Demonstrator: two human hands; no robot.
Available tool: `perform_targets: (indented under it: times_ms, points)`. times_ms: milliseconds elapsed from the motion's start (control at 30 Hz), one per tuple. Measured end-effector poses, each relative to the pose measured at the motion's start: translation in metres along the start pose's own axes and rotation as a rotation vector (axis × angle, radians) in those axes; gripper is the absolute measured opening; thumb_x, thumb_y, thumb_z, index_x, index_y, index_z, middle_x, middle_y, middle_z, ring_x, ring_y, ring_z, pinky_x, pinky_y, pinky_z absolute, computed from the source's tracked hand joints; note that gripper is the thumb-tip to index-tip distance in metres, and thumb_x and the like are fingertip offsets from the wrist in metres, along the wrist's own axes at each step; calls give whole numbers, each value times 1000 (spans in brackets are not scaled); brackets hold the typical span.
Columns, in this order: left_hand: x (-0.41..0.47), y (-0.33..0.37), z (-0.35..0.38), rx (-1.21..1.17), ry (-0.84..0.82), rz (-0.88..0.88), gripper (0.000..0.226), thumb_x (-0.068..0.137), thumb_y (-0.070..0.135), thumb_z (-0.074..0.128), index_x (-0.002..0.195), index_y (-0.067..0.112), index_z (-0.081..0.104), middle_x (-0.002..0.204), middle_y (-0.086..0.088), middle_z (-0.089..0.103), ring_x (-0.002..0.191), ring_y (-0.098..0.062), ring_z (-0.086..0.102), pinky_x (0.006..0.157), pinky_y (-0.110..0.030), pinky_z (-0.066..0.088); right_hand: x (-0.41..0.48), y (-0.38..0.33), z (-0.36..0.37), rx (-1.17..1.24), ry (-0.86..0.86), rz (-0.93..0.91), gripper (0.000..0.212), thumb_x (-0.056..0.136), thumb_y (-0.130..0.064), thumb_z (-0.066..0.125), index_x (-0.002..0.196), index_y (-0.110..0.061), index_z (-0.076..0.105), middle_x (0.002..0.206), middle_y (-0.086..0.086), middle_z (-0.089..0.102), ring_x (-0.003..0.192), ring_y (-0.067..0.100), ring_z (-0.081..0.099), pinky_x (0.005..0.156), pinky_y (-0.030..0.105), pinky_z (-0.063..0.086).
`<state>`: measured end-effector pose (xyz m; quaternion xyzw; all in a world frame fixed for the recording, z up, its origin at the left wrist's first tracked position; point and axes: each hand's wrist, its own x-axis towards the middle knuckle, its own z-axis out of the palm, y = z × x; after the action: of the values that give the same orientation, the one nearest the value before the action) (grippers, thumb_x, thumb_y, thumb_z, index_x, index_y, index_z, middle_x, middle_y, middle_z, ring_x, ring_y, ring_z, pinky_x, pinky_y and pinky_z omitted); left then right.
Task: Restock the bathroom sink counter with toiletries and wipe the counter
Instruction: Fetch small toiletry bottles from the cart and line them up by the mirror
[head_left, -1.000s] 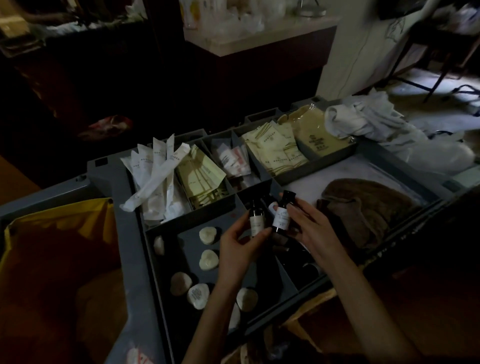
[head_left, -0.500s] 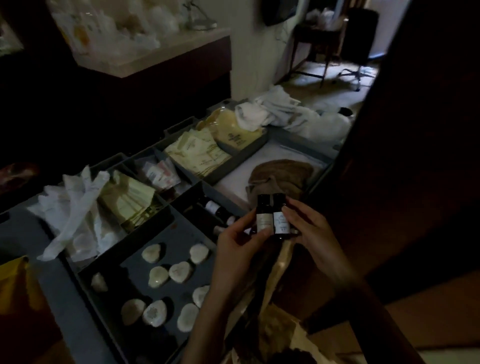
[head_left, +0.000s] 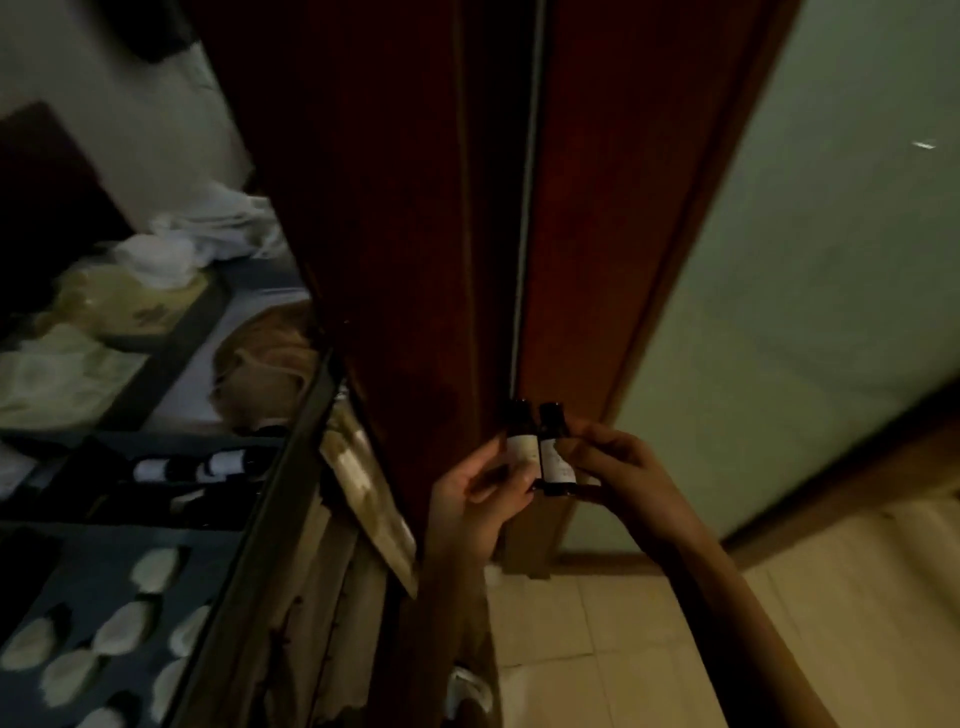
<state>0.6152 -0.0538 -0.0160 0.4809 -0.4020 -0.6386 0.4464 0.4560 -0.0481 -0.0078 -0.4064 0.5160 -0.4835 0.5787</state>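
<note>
Pinching left bottle (head_left: 521, 442) in left hand (head_left: 475, 499), gripping right bottle (head_left: 556, 457) in right hand (head_left: 631, 480); both upright, side by side, touching, in front of dark wooden door (head_left: 405, 234), right of supply cart (head_left: 288, 457). Best to keep caps up, grips firm, bottles clear of door frame while carrying in. Pale labels on both; print too blurred to read.

Two small dark bottles with black caps and pale labels were held upright, side by side and touching, before a dark wooden door frame (head_left: 415, 260). The left bottle (head_left: 521, 448) was gripped by the left hand (head_left: 475, 512), the right bottle (head_left: 557, 460) by the right hand (head_left: 628, 475); the label print was too blurred to be read.
</note>
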Motion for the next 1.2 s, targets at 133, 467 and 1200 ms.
perform_targets:
  times_ms: [133,467,1200]
  points:
    - [-24,-13,46,-6,-113,-6,48,86,9,65,132,4,53,109,-2,69,96,-9,69,74,-23,57,-47,-3,-40,10,109,-32,30,85,-14,60,114,-18,66,104,5,73,97,19,69,84,33,56]
    - [-66,-35,138,92,-365,-34,21,82,14,69,100,24,70,105,-4,72,99,-15,69,69,-20,55,-144,3,-114,123,357,-110,35,80,-16,63,115,-16,66,106,6,73,97,20,70,80,30,57]
    - [-36,-90,430,197,-1027,-151,44,74,18,71,118,15,65,105,-5,73,98,-17,70,73,-22,55,-231,-16,-354,196,990,-217,42,83,-12,62,124,-12,59,109,4,72,100,20,69,82,34,57]
